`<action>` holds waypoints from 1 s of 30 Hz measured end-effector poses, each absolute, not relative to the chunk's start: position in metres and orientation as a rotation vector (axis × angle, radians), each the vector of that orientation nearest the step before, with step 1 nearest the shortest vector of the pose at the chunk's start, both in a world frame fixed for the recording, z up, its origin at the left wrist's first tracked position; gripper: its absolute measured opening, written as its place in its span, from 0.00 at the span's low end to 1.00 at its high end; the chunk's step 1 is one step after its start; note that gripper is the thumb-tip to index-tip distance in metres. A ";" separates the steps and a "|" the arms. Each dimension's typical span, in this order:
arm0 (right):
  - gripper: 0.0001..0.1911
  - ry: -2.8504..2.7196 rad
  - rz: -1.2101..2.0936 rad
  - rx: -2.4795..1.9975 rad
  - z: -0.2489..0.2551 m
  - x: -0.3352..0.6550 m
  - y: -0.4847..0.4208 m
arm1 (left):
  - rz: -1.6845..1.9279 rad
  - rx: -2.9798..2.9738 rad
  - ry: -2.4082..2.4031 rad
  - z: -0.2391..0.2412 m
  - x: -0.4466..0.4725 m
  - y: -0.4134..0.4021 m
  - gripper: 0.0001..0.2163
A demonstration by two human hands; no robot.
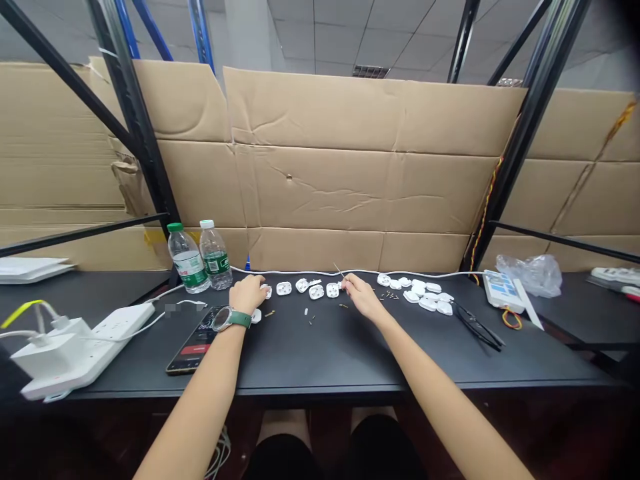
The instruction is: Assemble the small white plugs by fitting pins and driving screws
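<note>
My left hand (247,294), a watch on its wrist, is closed with its fingertips on a small white plastic housing (269,292). Between the fingers of my right hand (361,295) is a thin pointed stick (339,269), its tip slanting up to the left. Close to that hand lies another white housing (333,290). More white housings, such as one with small holes (316,292), sit in a row between the hands. Tiny brass-coloured pins (270,313) are scattered on the black table (320,360).
Several white covers (429,304) lie to the right, beside black tweezers (479,327). A white device (503,291) and a plastic bag (537,275) are farther right. On the left are a phone (187,357), a power strip (107,340) and two bottles (189,263). Cardboard (320,187) stands behind.
</note>
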State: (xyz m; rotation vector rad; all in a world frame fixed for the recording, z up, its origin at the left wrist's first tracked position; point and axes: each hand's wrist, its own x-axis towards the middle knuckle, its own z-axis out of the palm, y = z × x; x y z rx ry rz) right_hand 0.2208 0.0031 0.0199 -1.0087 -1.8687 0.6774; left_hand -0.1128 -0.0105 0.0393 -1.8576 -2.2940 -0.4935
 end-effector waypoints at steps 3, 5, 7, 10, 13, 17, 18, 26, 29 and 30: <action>0.12 -1.855 0.640 -1.010 0.024 0.221 -0.001 | -0.496 -1.925 -2.102 0.040 -0.104 -0.011 0.17; 0.11 -1.854 0.631 -1.032 0.027 0.220 -0.004 | -0.478 -2.066 -1.947 0.039 -0.097 -0.010 0.17; 0.09 -1.876 0.641 -1.062 0.029 0.220 -0.007 | -0.433 -2.179 -1.839 0.036 -0.091 -0.009 0.18; 0.11 -1.938 0.636 -1.079 0.030 0.219 -0.008 | -0.381 -2.222 -1.788 0.033 -0.084 -0.006 0.20; 0.14 -1.977 0.598 -1.041 0.029 0.218 -0.007 | -0.395 -2.207 -1.785 0.033 -0.080 -0.005 0.16; 0.15 -1.998 0.602 -1.007 0.025 0.218 -0.005 | -0.447 -2.252 -1.797 0.038 -0.074 -0.007 0.11; 0.15 -2.004 0.601 -0.999 0.024 0.218 -0.004 | -0.452 -2.278 -1.804 0.040 -0.072 -0.008 0.10; 0.16 -2.024 0.618 -0.966 0.020 0.220 0.000 | -0.487 -2.047 -1.981 0.074 -0.084 -0.035 0.16; 0.15 -2.021 0.562 -0.973 0.020 0.222 0.002 | -0.285 -1.962 -2.197 0.087 -0.101 -0.045 0.11; 0.15 -2.018 0.549 -0.975 0.020 0.223 0.003 | -0.216 -1.989 -2.275 0.089 -0.106 -0.048 0.11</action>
